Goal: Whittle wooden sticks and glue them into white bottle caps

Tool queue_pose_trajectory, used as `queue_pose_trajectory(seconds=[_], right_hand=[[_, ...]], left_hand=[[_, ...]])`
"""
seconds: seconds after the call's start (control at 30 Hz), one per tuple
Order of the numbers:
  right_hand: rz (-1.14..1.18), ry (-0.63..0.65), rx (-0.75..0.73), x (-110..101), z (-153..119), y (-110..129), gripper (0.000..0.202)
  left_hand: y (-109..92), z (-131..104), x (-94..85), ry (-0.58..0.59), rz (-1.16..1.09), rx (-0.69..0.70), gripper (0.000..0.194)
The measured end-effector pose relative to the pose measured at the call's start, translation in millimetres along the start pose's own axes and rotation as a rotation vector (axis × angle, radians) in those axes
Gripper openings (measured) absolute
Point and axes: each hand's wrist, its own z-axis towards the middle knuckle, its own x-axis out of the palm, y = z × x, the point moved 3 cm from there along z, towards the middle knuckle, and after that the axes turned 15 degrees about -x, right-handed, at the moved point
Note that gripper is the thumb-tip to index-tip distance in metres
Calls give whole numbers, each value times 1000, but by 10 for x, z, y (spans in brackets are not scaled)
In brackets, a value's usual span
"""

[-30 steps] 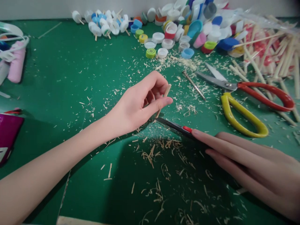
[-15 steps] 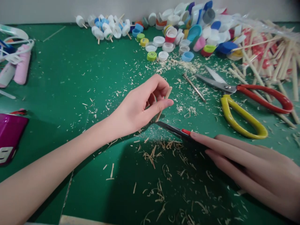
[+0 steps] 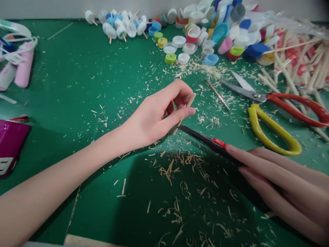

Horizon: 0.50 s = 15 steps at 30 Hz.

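Between the thumb and fingers of my left hand (image 3: 164,113) is a short wooden stick (image 3: 191,100), tilted, its lower end showing below the thumb. My right hand (image 3: 280,185) is closed round a black utility knife (image 3: 203,138) with a red slider. The knife's dark blade points left, and its tip is at the stick's lower end; whether they touch I cannot tell. Thin wood shavings (image 3: 168,171) lie on the green table (image 3: 102,212) below and around both hands.
Open scissors (image 3: 257,97) with red and yellow handles and a thin metal rod (image 3: 218,95) lie at right. Bottle caps (image 3: 178,42), capped sticks (image 3: 120,25) and a stick pile (image 3: 295,61) line the back. A purple case (image 3: 12,144) and pink tube (image 3: 24,65) sit left.
My right hand and the knife have shifted right and slightly down. My left hand still holds the stick, a little further right in view. The background has also shifted slightly.
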Motion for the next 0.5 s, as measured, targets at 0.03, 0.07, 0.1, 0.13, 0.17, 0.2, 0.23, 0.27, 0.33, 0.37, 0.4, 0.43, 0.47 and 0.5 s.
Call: queue_pose_trajectory(seconds=[0.03,0.07,0.1,0.13,0.17,0.2,0.23,0.27,0.33,0.37,0.4,0.43,0.47,0.5], right_hand=[[15,-13,-25,6,-2,-8,62],[38,-32,-62,12,-3,-14,62],[54,-48,-95,19,-2,-22,62],[54,-57,-108,26,-1,-33,62],[44,-65,-119,31,0,-40,62],[32,-70,-125,34,0,-45,62],[19,-71,-129,37,0,-46,61],[9,-66,-130,39,-1,-45,61],[0,-56,-135,38,-5,-38,61],[-2,-48,-135,37,-8,-34,60],[-5,-40,-131,35,-11,-30,60],[-10,-40,-134,31,-12,-25,60],[-16,-43,-136,25,-11,-19,60],[-21,-43,-135,20,-8,-12,61]], left_hand=[[3,1,1,3,-10,-5,13],[3,2,1,2,-18,-6,14],[3,2,1,0,-22,-5,16],[2,2,1,1,-22,-5,18],[2,2,0,3,-20,-8,19],[3,1,-1,4,-18,-11,20],[4,0,-2,5,-17,-12,21],[6,-1,-3,4,-16,-13,22],[12,-1,-4,2,-8,-10,22],[15,0,-4,-1,-3,-2,22],[19,2,-3,-3,4,4,21],[21,3,-2,-5,9,10,20],[22,4,-1,-8,13,18,18],[22,5,0,-11,14,25,17]])
